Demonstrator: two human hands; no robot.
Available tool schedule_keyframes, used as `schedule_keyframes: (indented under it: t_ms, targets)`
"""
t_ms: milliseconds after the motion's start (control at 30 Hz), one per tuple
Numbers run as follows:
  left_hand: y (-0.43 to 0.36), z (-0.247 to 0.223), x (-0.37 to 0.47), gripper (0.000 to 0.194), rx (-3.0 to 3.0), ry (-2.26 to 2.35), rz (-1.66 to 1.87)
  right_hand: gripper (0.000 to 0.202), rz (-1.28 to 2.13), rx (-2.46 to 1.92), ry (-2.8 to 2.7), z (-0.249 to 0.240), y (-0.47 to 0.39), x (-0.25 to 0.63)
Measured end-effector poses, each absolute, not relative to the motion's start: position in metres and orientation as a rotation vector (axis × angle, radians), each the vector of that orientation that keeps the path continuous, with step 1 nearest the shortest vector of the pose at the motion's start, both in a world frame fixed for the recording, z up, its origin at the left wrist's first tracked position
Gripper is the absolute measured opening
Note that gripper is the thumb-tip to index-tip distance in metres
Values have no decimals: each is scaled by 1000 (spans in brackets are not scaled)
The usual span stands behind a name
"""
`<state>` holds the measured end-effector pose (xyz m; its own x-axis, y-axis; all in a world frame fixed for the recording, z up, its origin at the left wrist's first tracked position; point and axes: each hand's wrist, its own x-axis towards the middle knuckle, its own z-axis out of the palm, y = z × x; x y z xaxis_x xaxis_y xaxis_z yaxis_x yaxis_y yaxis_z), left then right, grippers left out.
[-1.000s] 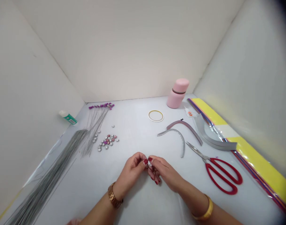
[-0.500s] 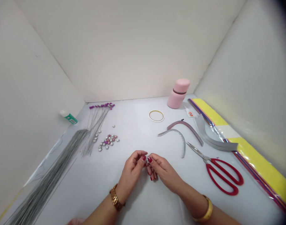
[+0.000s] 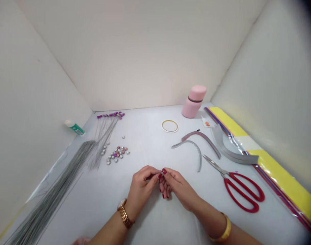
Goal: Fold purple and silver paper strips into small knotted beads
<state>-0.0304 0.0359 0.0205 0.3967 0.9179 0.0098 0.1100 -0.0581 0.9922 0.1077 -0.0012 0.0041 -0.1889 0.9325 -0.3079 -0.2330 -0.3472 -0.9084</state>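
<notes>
My left hand (image 3: pixel 142 183), with a gold watch at the wrist, and my right hand (image 3: pixel 178 185), with a gold bangle, meet low in the middle of the head view. Their thumbs and forefingers pinch a tiny silver paper star (image 3: pixel 162 173) between them, mostly covered by the fingertips. The right hand's other fingers curl loosely below. To the left lies a loose pile of silver, pink and purple paper stars (image 3: pixel 118 153). Thin grey strips of paper (image 3: pixel 193 144) curve on the table to the right of my hands.
Red-handled scissors (image 3: pixel 243 190) lie open on the right, near packs of coloured paper (image 3: pixel 280 177). A pink bottle (image 3: pixel 193 102) and a tape ring (image 3: pixel 170 131) stand farther back. Grey wires (image 3: pixel 61 183), purple-star-tipped stems (image 3: pixel 110 115) and a glue stick (image 3: pixel 75 127) occupy the left.
My left hand has shifted slightly left and its wrist has turned. The fingertips of both hands have moved a little around the star, which shows less now.
</notes>
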Motion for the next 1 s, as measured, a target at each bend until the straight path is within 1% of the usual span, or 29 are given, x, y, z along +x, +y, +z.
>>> schedule_keyframes:
  t_ms: [200, 300, 533, 600, 700, 767, 1000]
  targets:
    - [35, 20, -30, 9, 1450, 987, 890, 42, 1690, -1155, -918, 6, -1, 108]
    - [33, 16, -28, 9, 1346, 979, 897, 39, 1691, -1143, -913, 7, -1, 107]
    - [31, 15, -20, 24, 1109, 813, 773, 35, 1718, -1126, -889, 5, -1, 106]
    - [33, 17, -21, 22, 1102, 827, 791, 36, 1735, -1122, -886, 5, -2, 106]
    - [35, 21, -25, 14, 1122, 875, 854, 37, 1751, -1121, -886, 7, -2, 107]
    - [35, 23, -26, 13, 1121, 877, 862, 37, 1742, -1127, -888, 8, -2, 107]
    - [29, 16, -19, 26, 1001, 750, 729, 37, 1729, -1152, -908, 6, -2, 105]
